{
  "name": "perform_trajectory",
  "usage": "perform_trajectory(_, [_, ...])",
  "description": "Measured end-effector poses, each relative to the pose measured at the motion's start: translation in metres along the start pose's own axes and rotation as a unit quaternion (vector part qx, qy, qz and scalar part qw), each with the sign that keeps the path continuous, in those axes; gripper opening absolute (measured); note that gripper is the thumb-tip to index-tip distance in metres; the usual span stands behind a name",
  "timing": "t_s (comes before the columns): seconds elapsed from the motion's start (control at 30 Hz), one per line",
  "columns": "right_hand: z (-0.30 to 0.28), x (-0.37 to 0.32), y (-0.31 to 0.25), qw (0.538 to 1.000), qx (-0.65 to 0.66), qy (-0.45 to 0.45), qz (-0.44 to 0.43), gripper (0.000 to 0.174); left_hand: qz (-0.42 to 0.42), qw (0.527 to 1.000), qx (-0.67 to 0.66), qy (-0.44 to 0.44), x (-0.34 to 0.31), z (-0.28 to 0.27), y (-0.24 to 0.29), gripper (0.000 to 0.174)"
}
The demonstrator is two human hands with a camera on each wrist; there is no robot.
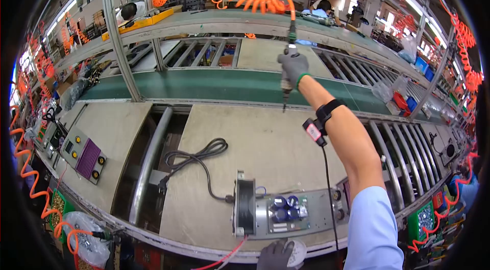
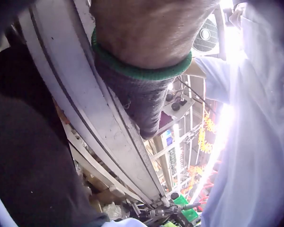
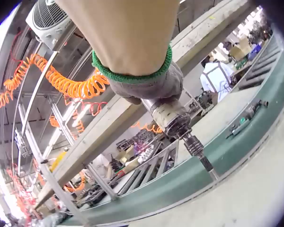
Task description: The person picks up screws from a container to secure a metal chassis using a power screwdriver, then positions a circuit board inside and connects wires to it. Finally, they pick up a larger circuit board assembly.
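My gloved right hand (image 1: pixel 296 68) grips an air screwdriver (image 1: pixel 286 86) over the green belt, bit pointing down. An orange coiled hose (image 1: pixel 255 2) runs up from the tool. In the right wrist view, the screwdriver's body (image 3: pixel 173 118) and slim bit extend below the curled glove. At the bench's near edge, my gloved left hand (image 1: pixel 275 255) holds a small white round dish (image 1: pixel 297 253) by its side. Just beyond it lies a metal chassis (image 1: pixel 319 219) with an upright black-faced end panel (image 1: pixel 245 208) and a circuit board (image 1: pixel 289 214) carrying large capacitors. The left wrist view hides the dish.
A black power cord (image 1: pixel 204 157) loops across the board from the chassis. A purple-panelled unit (image 1: pixel 83 155) stands at left. Metal rollers (image 1: pixel 150 168) fill gaps beside the board. A shelf beam (image 1: pixel 214 22) spans beyond the belt. Green parts bins (image 1: pixel 421 221) hang along the near edge.
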State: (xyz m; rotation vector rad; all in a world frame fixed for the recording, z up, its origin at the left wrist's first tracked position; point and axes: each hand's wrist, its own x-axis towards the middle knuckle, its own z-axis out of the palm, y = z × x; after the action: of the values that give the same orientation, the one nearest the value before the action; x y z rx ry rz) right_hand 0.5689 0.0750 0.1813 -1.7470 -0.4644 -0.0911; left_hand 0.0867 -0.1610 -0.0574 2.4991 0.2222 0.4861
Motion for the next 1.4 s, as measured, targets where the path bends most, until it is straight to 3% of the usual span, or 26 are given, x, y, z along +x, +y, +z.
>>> perform_trajectory(0.03, [0.003,0.03,0.01,1.0,0.013,0.007,0.004,0.024,0.003,1.0,0.006,-0.006,-0.002,0.005,-0.004,0.087])
perform_trajectory(0.2, [0.008,0.116,0.032,0.997,-0.065,0.045,-0.02,0.037,-0.008,1.0,-0.015,-0.009,0.0,0.013,-0.009,0.084])
perform_trajectory(0.33, [0.02,0.097,0.056,0.996,-0.058,0.067,-0.026,0.037,-0.016,0.999,-0.011,-0.042,0.0,0.017,-0.011,0.085])
perform_trajectory(0.47, [0.031,0.089,0.07,0.984,-0.15,0.101,-0.008,0.046,-0.03,0.999,-0.002,-0.015,0.0,0.017,-0.006,0.085])
perform_trajectory(0.57, [0.037,0.049,0.047,0.963,-0.195,0.18,0.05,0.051,-0.024,0.999,0.023,0.013,0.002,0.011,0.0,0.085])
perform_trajectory(0.67, [0.025,-0.002,0.012,0.981,-0.13,0.115,0.086,0.053,-0.022,0.999,0.041,0.02,-0.001,0.011,0.001,0.087])
perform_trajectory(0.7, [0.021,-0.022,0.001,0.986,-0.1,0.112,0.068,0.053,-0.014,0.998,0.057,0.022,-0.003,0.012,0.002,0.092])
perform_trajectory(0.77, [0.009,-0.06,-0.02,0.993,-0.04,0.107,0.033,0.053,0.011,0.999,0.023,0.046,0.001,-0.005,0.008,0.078])
perform_trajectory(0.87, [-0.011,-0.121,-0.051,0.985,0.109,0.124,-0.056,0.04,0.037,0.994,0.068,0.071,-0.002,0.0,0.002,0.103])
perform_trajectory(0.9, [-0.024,-0.145,-0.061,0.976,0.158,0.125,-0.08,0.035,0.048,0.993,0.062,0.088,-0.003,-0.002,0.003,0.099])
perform_trajectory(0.97, [-0.068,-0.213,-0.087,0.973,0.199,0.076,-0.094,0.03,-0.003,0.993,0.007,0.114,-0.011,-0.002,0.008,0.091])
perform_trajectory(1.03, [-0.097,-0.257,-0.085,0.957,0.277,0.026,-0.085,0.03,-0.009,0.979,-0.067,0.195,-0.021,-0.003,0.012,0.089])
perform_trajectory(1.07, [-0.11,-0.284,-0.083,0.957,0.266,0.029,-0.114,0.029,-0.03,0.953,-0.218,0.21,-0.021,-0.016,0.028,0.084])
perform_trajectory(1.1, [-0.122,-0.312,-0.08,0.956,0.255,0.033,-0.14,0.027,-0.018,0.929,-0.332,0.163,-0.024,-0.02,0.031,0.08])
perform_trajectory(1.17, [-0.135,-0.357,-0.059,0.956,0.235,0.038,-0.169,0.025,-0.06,0.803,-0.588,0.075,-0.026,-0.045,0.072,0.081])
perform_trajectory(1.2, [-0.141,-0.376,-0.05,0.96,0.214,0.044,-0.173,0.025,-0.094,0.791,-0.605,0.007,-0.029,-0.052,0.08,0.085])
perform_trajectory(1.3, [-0.163,-0.413,-0.031,0.969,0.185,0.049,-0.159,0.025,-0.154,0.744,-0.632,-0.149,-0.04,-0.058,0.097,0.062])
perform_trajectory(1.4, [-0.18,-0.434,-0.014,0.968,0.223,0.028,-0.107,0.023,-0.157,0.754,-0.621,-0.143,-0.06,-0.03,0.099,0.05])
